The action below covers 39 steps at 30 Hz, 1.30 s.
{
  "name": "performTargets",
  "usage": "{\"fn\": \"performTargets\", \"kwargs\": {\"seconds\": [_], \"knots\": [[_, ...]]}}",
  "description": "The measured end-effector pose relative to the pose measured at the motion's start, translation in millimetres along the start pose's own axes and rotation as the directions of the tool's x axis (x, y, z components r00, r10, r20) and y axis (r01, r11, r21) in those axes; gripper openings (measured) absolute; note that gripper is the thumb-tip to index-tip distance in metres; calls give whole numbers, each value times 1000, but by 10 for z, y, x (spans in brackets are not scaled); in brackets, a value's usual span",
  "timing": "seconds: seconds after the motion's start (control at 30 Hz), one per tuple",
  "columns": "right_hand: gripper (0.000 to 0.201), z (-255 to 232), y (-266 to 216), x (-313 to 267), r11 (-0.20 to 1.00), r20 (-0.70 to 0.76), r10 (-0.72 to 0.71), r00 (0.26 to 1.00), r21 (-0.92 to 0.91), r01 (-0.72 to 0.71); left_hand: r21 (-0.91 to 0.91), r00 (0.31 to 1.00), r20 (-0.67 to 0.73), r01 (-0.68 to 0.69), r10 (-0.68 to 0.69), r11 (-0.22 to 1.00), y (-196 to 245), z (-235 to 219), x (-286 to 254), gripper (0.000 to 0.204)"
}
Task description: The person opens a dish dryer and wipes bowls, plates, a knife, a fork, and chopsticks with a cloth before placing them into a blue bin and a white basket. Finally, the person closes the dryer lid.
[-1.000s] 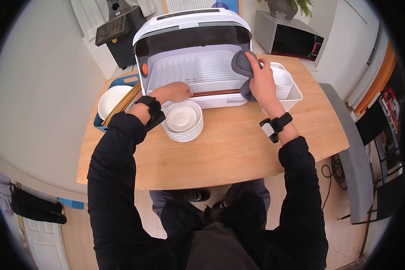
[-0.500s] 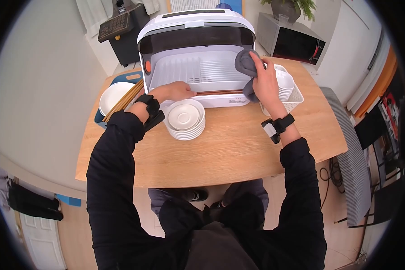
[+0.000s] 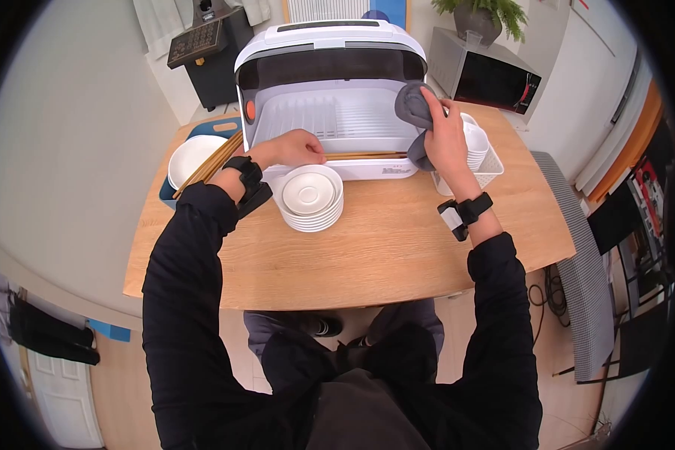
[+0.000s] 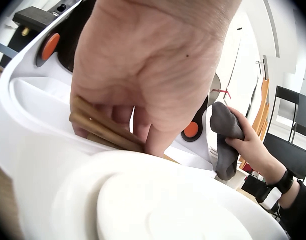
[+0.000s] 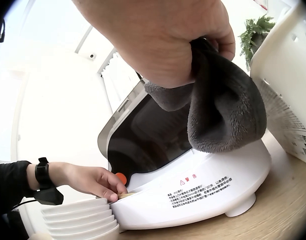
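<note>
My left hand [image 3: 292, 148] pinches a few wooden chopsticks [image 4: 105, 127] between thumb and fingers. They lie lengthwise along the front ledge of a white dish box [image 3: 367, 169], whose dark lid is raised. Just below that hand stands a stack of white bowls [image 3: 307, 195], with a small saucer-like dish on top. At the box's front right corner, my right hand [image 3: 446, 139] grips a bunched grey cloth [image 5: 228, 105], which hangs down in two folds. Part of the chopsticks' length is hidden by the left hand.
Left of the box, a blue basket [image 3: 165, 191] holds white plates [image 3: 195, 161] and more chopsticks [image 3: 211, 163]. To the right, a white basket [image 3: 489, 171] contains stacked white bowls [image 3: 474, 144]. Behind it a microwave [image 3: 495, 79] carries a potted plant.
The left hand's fingers have shifted slightly over the ledge, and the chopsticks there look lighter tan than the dark brown before. The right hand keeps its grip on the cloth.
</note>
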State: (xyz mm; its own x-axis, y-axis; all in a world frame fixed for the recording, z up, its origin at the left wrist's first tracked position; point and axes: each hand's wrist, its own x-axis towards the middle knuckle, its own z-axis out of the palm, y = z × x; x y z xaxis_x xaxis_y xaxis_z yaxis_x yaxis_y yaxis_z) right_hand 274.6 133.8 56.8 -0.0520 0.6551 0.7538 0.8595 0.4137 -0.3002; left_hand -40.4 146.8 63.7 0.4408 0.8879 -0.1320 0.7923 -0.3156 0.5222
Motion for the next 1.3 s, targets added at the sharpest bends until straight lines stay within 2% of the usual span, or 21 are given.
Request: {"fn": "performTargets", "kwargs": {"seconds": [0.23, 0.57, 0.67, 0.73, 0.77, 0.83, 0.9, 0.97, 1.1, 1.13, 1.23, 1.3], "knots": [[73, -18, -30, 2, 1000, 2, -3, 1000, 16, 3, 53, 993, -78, -80, 84, 995, -62, 59, 29, 25], [79, -85, -80, 29, 997, -24, -34, 999, 66, 36, 133, 972, -202, -97, 123, 986, -125, 147, 1, 21], [76, -100, -101, 45, 988, -34, -47, 998, 145, 52, 188, 954, -262, -102, 149, 977, -119, 165, -66, 22], [74, -115, -142, 73, 966, -23, 12, 1000, 260, -6, 243, 930, -328, -87, 166, 966, -26, 140, -177, 21], [73, -117, -173, 80, 948, -13, 42, 999, 316, -36, 260, 917, -363, -73, 167, 963, 7, 127, -246, 21], [71, -172, -291, 97, 944, -29, 14, 999, 329, -4, 290, 887, -431, -37, 165, 956, 187, 59, -465, 21], [71, -163, -421, 110, 944, -23, -36, 999, 327, 41, 363, 822, -494, -104, 285, 926, 242, -5, -575, 20], [71, -132, -547, 122, 946, 2, -106, 994, 308, 100, 441, 739, -543, -153, 399, 884, 293, -46, -638, 19], [74, -108, -936, 67, 984, 83, -156, 984, 96, 148, 587, 555, -593, -199, 584, 785, 423, -8, -672, 14], [74, -94, -1026, 62, 985, 124, -151, 981, 105, 139, 620, 508, -594, -205, 624, 757, 443, 10, -674, 13], [78, -136, -1222, 44, 981, 252, -156, 955, 156, 119, 634, 508, -591, -188, 627, 750, 475, 65, -672, 11], [79, -164, -1225, 29, 955, 291, -267, 919, 209, 212, 629, 515, -600, -170, 612, 759, 499, 79, -703, 10]]}}
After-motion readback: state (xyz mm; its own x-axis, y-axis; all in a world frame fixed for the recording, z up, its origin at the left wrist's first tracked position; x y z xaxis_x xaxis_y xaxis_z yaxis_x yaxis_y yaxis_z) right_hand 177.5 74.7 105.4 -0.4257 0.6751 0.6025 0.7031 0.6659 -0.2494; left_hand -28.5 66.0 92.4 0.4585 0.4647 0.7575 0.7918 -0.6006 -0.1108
